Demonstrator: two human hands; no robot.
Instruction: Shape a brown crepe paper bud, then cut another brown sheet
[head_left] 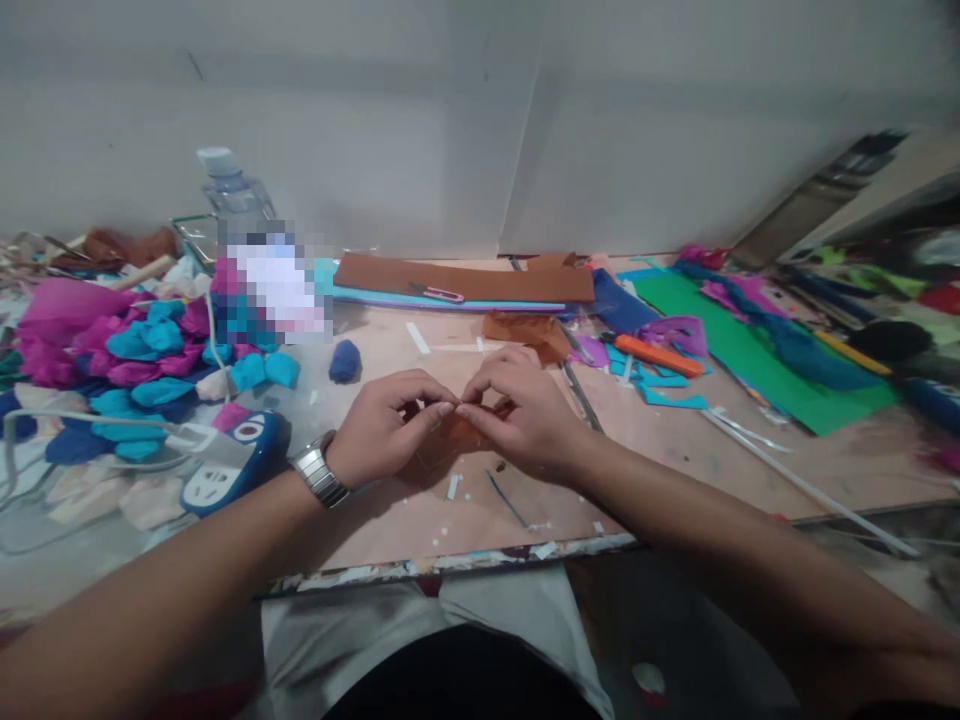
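Note:
My left hand (391, 425), with a metal-banded watch (320, 470) at its wrist, is closed in a pinch above the middle of the table. Its thumb and fingertips meet those of my right hand (521, 415), which is pinched too. Between and below the fingertips shows a small piece of brown crepe paper (466, 428), mostly hidden by the fingers. Just behind my right hand lies another crumpled brown piece (529, 332). A small dark-blue crepe paper bundle (345, 361) rests beyond my left hand.
Pink, blue and teal paper bundles (142, 345) heap at the left beside a blue-and-white power strip (236, 465). Behind lie a brown paper strip (465, 278) and pink thread snips (436, 293). An orange cutter (658, 355) and green sheet (750, 340) lie right; a bottle (236, 195) stands back left.

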